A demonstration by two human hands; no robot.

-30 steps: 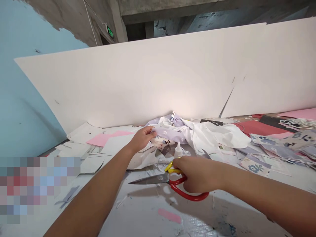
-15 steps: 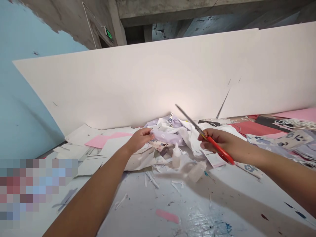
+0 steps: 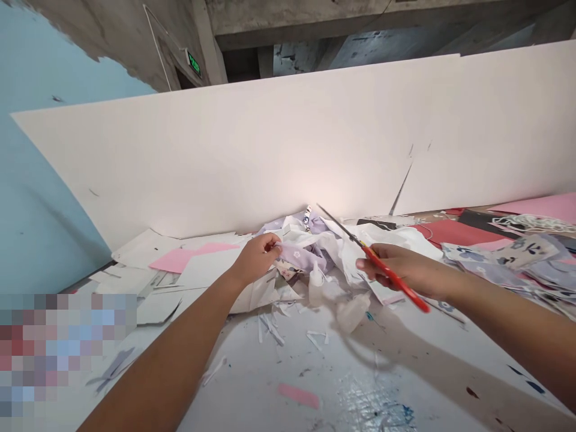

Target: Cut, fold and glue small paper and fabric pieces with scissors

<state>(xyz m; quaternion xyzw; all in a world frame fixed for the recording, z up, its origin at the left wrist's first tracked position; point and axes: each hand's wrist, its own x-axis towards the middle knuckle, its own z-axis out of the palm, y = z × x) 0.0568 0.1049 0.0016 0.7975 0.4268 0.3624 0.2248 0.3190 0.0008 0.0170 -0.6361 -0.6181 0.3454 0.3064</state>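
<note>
My right hand (image 3: 400,268) is closed round the red handles of a pair of scissors (image 3: 384,267). Their metal blades look closed together and point up and left, toward the white board. At the edge of a crumpled heap, my left hand (image 3: 257,258) pinches a piece of lilac fabric (image 3: 300,255) printed with small white flowers. White cloth (image 3: 348,258) lies bunched beside it. Just in front of the heap stands a small white squeeze bottle (image 3: 315,287) with a pointed tip. A second translucent bottle (image 3: 353,313) lies on its side to the right.
A tall white board (image 3: 252,150) closes off the back. Pink paper (image 3: 191,257) and white sheets lie left. Floral fabric pieces (image 3: 517,252), red paper (image 3: 454,233) and white cord (image 3: 533,223) lie right. Paper strips (image 3: 271,329) and a pink scrap (image 3: 298,396) litter the table.
The scissors have tilted a little, their tips lower and the handles further down and right. My left hand still pinches the lilac fabric. The whole view has shifted slightly.
</note>
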